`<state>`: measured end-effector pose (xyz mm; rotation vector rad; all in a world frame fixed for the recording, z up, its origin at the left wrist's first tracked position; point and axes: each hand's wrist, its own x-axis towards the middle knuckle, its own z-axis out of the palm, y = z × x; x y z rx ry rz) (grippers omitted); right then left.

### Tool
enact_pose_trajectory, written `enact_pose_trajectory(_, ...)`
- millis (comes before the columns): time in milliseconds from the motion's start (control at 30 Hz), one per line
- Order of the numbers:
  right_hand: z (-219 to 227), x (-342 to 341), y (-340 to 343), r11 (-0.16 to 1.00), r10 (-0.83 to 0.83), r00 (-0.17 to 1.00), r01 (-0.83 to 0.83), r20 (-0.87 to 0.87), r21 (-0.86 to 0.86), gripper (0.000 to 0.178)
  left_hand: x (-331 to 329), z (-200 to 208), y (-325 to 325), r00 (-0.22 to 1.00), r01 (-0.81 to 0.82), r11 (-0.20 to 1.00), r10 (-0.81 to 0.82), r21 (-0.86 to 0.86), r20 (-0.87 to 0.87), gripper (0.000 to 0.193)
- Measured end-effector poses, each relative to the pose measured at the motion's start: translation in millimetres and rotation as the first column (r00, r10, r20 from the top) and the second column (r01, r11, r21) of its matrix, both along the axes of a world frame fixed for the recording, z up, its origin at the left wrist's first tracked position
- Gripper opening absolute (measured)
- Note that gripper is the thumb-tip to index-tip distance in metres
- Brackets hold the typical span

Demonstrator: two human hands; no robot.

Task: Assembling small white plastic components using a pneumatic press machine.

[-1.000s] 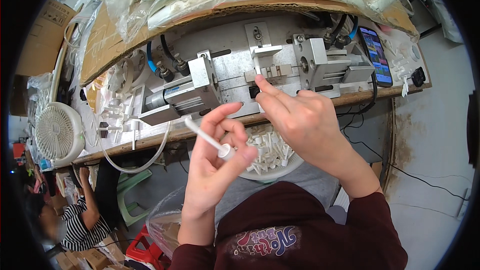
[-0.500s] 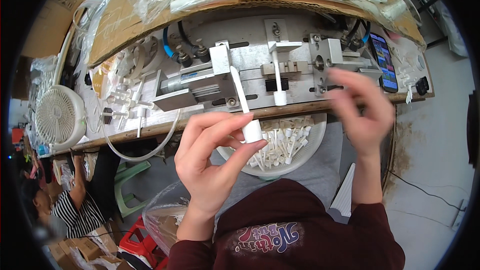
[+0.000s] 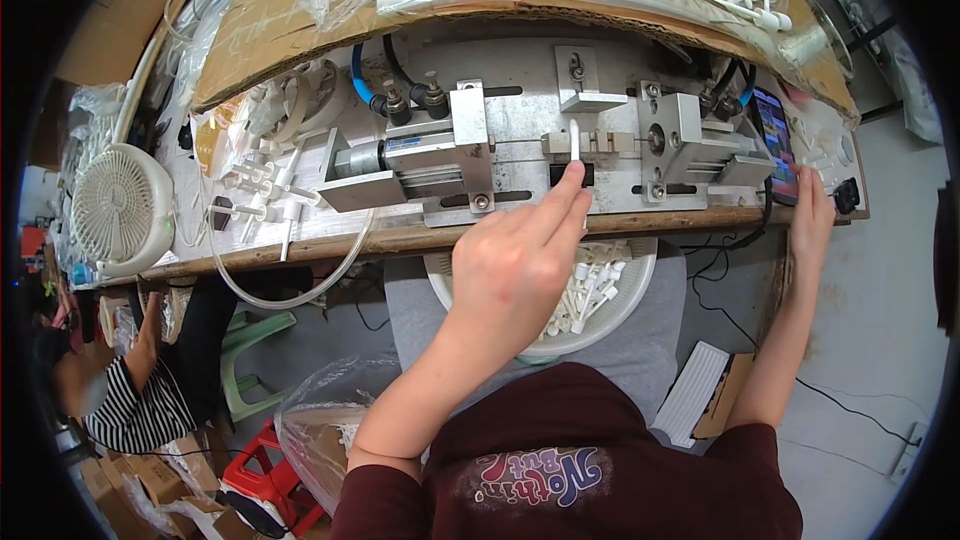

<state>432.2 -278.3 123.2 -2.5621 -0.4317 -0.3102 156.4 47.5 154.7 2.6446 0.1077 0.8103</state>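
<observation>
My left hand (image 3: 515,260) reaches to the metal clamping fixture (image 3: 600,145) in the middle of the bench. Its fingertips close on a white capped stick (image 3: 574,135) lying across the fixture's small jaw block; the thumb and most of the cap are hidden beneath the hand. Over at the bench's right edge is my right hand (image 3: 815,210), fingers stretched out beside the phone (image 3: 773,145). Nothing shows in it. Below the left hand, a white basket (image 3: 648,290) on my lap holds many small white capped sticks.
Metal slide blocks (image 3: 470,145) with air hoses flank the fixture. Cardboard (image 3: 230,65) overhangs the back, with more white pieces on top. Loose white parts (image 3: 265,195) and a small fan (image 3: 120,210) are at left. Another person (image 3: 150,400) sits at far left.
My left hand has moved from holding a white capped stick up before me to the fixture. My right hand has gone right and down, to the bench edge by the phone.
</observation>
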Motion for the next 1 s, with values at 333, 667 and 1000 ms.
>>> enact_pose_trajectory(333, 108, -66, 104, 0.858, 0.360, 0.914, -0.403, 0.187, 0.319, 0.021, 14, 14, 1, 0.995, -0.009, 0.997, 0.018, 0.083, -0.098, 0.025)
enact_pose_trajectory(667, 154, -43, 260, 0.823, 0.568, 0.770, -0.535, 0.290, -0.191, 0.022, 15, 15, 3, 0.993, -0.008, 0.999, 0.012, 0.033, -0.120, 0.027)
enact_pose_trajectory(1000, 126, -34, 269, 0.776, 0.598, 0.777, -0.623, 0.196, 0.103, 0.043, 14, 63, 32, 0.993, 0.109, 0.977, -0.100, -0.186, 0.059, 0.030)
